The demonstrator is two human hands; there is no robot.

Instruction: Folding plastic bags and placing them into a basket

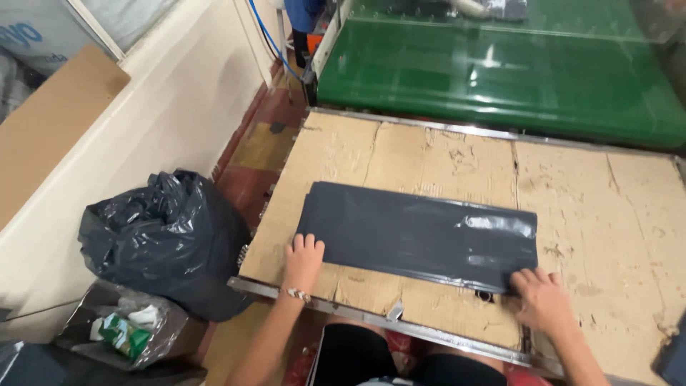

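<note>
A flat dark grey plastic bag [418, 234], folded into a long rectangle, lies on a worn cardboard-covered table [443, 154]. My left hand [303, 259] rests flat on the cardboard with its fingertips on the bag's near left corner. At the bag's near right corner, my right hand [541, 297] presses down with fingers spread over the edge. Neither hand grips anything. A beaded bracelet circles my left wrist.
A green conveyor belt [500, 78] runs beyond the table's far edge. A stuffed black rubbish bag [168, 239] sits on the floor at the left, with a bin of litter [125, 332] beside it. A metal strip [400, 325] edges the table's near side.
</note>
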